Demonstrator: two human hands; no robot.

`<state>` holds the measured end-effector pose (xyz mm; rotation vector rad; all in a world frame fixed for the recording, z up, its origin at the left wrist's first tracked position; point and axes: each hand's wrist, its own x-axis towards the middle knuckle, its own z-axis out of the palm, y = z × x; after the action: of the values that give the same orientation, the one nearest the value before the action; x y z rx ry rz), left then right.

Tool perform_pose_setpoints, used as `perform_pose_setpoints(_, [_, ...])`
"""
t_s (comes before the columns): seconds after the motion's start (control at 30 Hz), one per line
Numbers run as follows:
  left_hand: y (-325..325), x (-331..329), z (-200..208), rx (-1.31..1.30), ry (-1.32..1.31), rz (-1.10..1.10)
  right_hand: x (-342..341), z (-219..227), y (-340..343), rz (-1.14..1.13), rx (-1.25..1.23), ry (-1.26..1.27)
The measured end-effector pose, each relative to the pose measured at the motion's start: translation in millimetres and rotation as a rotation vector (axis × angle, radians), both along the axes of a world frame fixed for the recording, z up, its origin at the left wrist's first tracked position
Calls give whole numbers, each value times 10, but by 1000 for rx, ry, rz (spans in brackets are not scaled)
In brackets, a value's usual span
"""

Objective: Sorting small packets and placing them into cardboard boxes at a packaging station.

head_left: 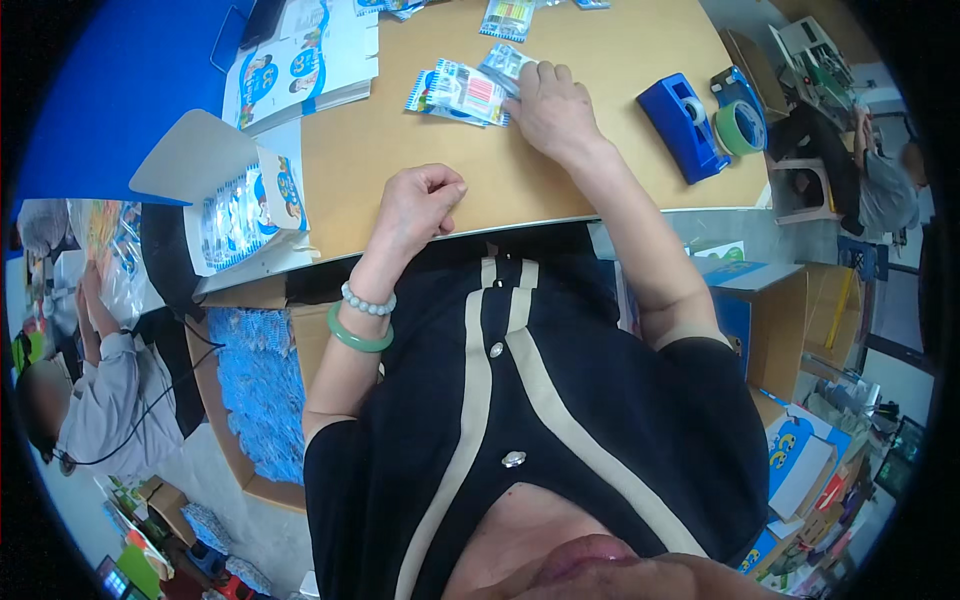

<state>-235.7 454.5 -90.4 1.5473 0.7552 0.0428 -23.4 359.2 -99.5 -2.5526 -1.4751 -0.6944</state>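
Note:
My left hand (418,207) is held near the table's front edge, fingers curled and thumb against the index finger, with nothing showing in it. A pale bead bracelet (368,300) and a green bangle (358,331) circle that wrist. Farther ahead, my right hand (556,112) has its bent fingers over the right side of a small flat blue-and-white packet (502,62). Its fingertips partly hide that packet. Just left of the hand lie overlapping packets (465,92), the top one with a red-printed panel. Another packet (508,18) lies beyond them.
A white open carton (285,190) filled with packets stands at the table's left edge, below stacked printed card (320,60). To the right are a blue tape dispenser (682,128) and green tape (740,128). A cardboard box (255,390) of blue packets sits below left. Two people sit farther off.

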Motion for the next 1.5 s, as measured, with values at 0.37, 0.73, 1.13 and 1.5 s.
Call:
perform_pose_setpoints(0.37, [-8, -16, -48, -274, -191, 137, 304, 28, -113, 28, 541, 1345])
perform_pose_setpoints(0.73, [124, -75, -124, -459, -505, 468, -754, 67, 120, 347, 203, 1191])
perform_pose_setpoints(1.13, [286, -253, -75, -514, -503, 504, -313, 133, 416, 168, -176, 374])
perform_pose_setpoints(1.5, [260, -99, -165, -458, -706, 520, -684, 160, 413, 163, 512, 2085])
